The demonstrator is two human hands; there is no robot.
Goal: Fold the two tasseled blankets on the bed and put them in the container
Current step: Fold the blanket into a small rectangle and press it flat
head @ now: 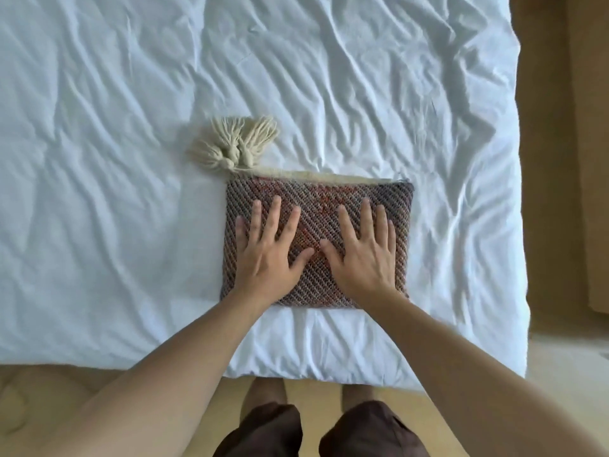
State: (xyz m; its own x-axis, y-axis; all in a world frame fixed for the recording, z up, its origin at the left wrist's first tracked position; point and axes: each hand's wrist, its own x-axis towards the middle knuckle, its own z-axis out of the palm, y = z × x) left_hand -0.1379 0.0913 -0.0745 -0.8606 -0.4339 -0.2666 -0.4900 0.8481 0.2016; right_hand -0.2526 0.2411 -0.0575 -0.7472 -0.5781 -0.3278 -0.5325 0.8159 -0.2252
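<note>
Folded blanket [318, 206] under 2 flat hands

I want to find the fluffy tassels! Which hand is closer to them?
The left hand. It presses the folded blanket on the side where the cream tassels stick out; the right hand is farther away.

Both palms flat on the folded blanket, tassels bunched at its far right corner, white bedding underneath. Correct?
Not quite. The tassels are bunched at the far left corner of the folded blanket, not the right; the head view shows it. The rest holds: the left hand and right hand lie flat on it, with white bedding underneath.
</note>
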